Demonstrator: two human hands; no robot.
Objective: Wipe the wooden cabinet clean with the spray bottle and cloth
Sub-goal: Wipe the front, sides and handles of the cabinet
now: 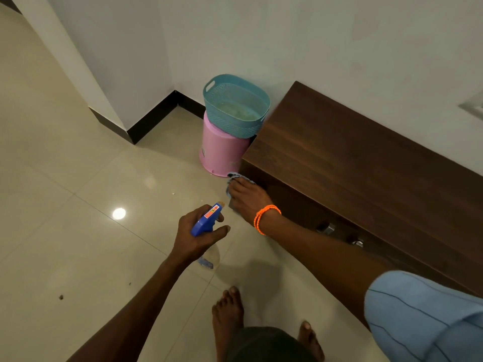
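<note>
Right hand: pressed flat on cloth against cabinet front corner.
Left hand: wrapped round spray bottle — nozzle off-target.
Risk: overspray slicks floor — bare feet.

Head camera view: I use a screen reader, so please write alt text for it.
A person's right hand presses a cloth against the front corner of a low wooden cabinet, while the left hand holds a blue spray bottle over the tiled floor. Beside the cabinet, a teal basket sits on a pink bucket.
</note>
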